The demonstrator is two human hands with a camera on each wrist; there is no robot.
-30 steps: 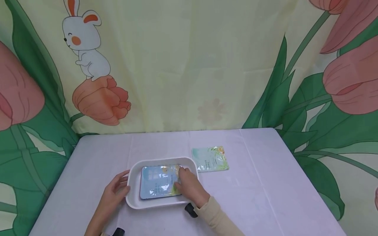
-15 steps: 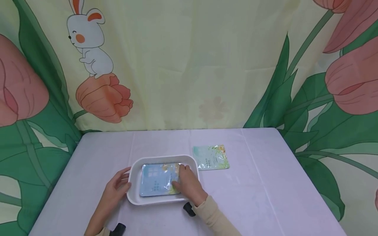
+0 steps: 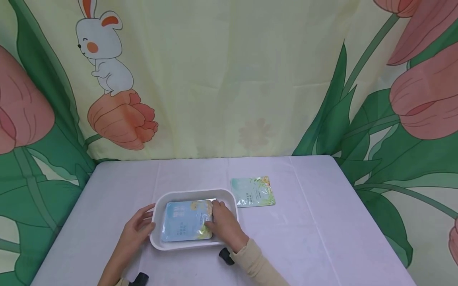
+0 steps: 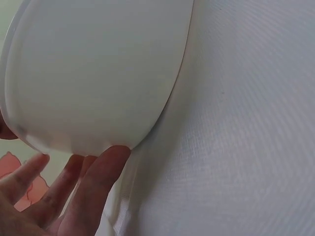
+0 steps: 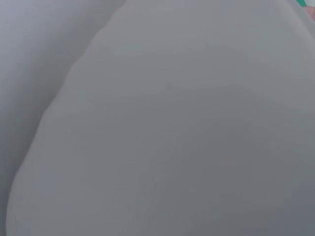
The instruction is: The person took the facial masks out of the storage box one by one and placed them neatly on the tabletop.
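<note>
A white tray (image 3: 193,247) lies on the table, with a glossy light-blue flat packet (image 3: 179,220) inside it. My right hand (image 3: 225,224) reaches over the tray's right end and pinches the packet's right edge between thumb and fingers. A thin pale edge shows just behind the packet's upper right corner. At the tray's left end, my left hand (image 3: 136,226) rests its fingertips and thumb against the outer wall. The left wrist view shows these fingers (image 4: 96,184) nearly straight at the tray's side (image 4: 98,83). The right wrist view holds only a blurred white surface.
A glossy green packet (image 3: 252,192) lies flat on the white tablecloth (image 3: 297,238), just beyond the tray's right end. Behind the table's far edge hangs a curtain (image 3: 229,79) printed with a rabbit and tulips.
The blue packet has shifted slightly left within the tray, together with my right hand, and a pale edge now shows behind its corner. My left hand stays at the tray's end.
</note>
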